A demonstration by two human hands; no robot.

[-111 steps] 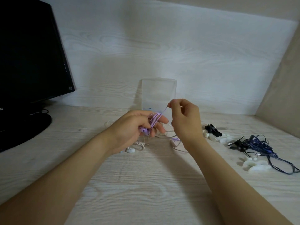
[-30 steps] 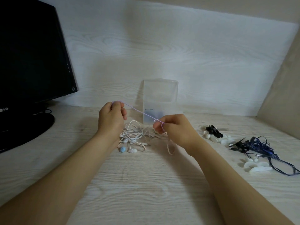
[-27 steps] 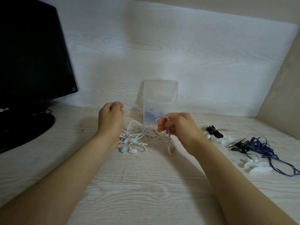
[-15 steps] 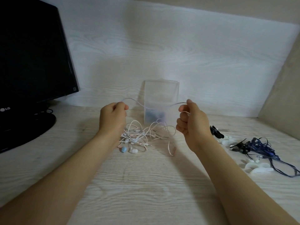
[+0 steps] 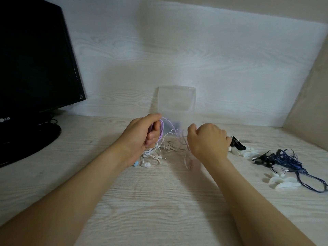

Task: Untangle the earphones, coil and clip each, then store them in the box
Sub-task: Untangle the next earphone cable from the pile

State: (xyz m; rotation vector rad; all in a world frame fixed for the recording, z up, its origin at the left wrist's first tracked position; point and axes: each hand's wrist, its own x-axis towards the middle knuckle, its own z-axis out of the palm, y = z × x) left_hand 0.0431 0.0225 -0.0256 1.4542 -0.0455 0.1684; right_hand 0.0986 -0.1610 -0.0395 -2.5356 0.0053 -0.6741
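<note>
I see the left hand (image 5: 142, 134) gripping loops of the purple earphone cord (image 5: 163, 128) just above the white tangle (image 5: 154, 153) on the desk (image 5: 159, 201). The right hand (image 5: 207, 139) is curled beside the trailing cord; I cannot tell if it pinches it. The clear box (image 5: 175, 101) stands just behind

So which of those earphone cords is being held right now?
The purple earphones, looped in the left hand. The white earphones lie tangled on the desk beneath it, and the dark blue earphones lie off to the right.
</note>
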